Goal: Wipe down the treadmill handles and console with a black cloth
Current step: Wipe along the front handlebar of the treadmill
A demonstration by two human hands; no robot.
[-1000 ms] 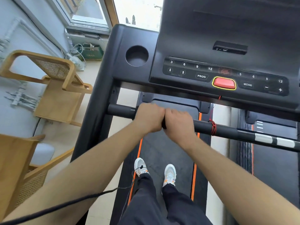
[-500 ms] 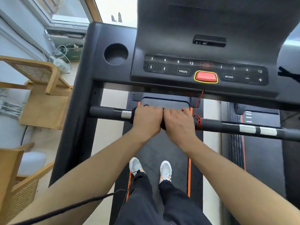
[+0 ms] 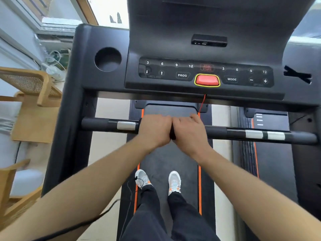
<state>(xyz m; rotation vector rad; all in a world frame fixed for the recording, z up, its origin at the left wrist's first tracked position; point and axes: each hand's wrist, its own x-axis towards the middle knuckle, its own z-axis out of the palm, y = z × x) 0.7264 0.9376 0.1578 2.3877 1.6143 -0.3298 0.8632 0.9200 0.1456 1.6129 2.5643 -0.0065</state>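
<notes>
The treadmill (image 3: 69, 119) fills most of the view, its dark left upright running from the floor up to the console (image 3: 173, 40). A person stands on the grey belt (image 3: 166, 157), which is edged on both sides with orange stripes. A second treadmill deck (image 3: 272, 162) lies just beside it on the right. Two wooden chairs with woven cane panels stand to the left, the nearer one (image 3: 10, 197) cut off at the bottom corner and the farther one (image 3: 34, 87) level with the console.

The black handlebar (image 3: 217, 132) crosses the frame below the console, tilting slightly down to the right. It has one silver band (image 3: 126, 125) left of the hands and a pair (image 3: 254, 134) well to the right.

Both bare forearms reach in from the bottom corners and meet at the middle of the bar. The left hand (image 3: 154, 130) and right hand (image 3: 189, 132) sit side by side with knuckles touching, each with fingers curled over the bar and clamped on it. The black cloth (image 3: 172, 134) shows only as a dark fold on the bar between the two hands; the rest is hidden under them.

On the console, a round cup holder (image 3: 107, 59) sits at the left. The button strip carries numbers, PROG and MODE keys and a red button (image 3: 207, 80) ringed in yellow. A thin red cord (image 3: 202, 103) hangs from under that button toward the right hand. Two pale shoes (image 3: 141, 178) with orange marks rest on the belt below.
</notes>
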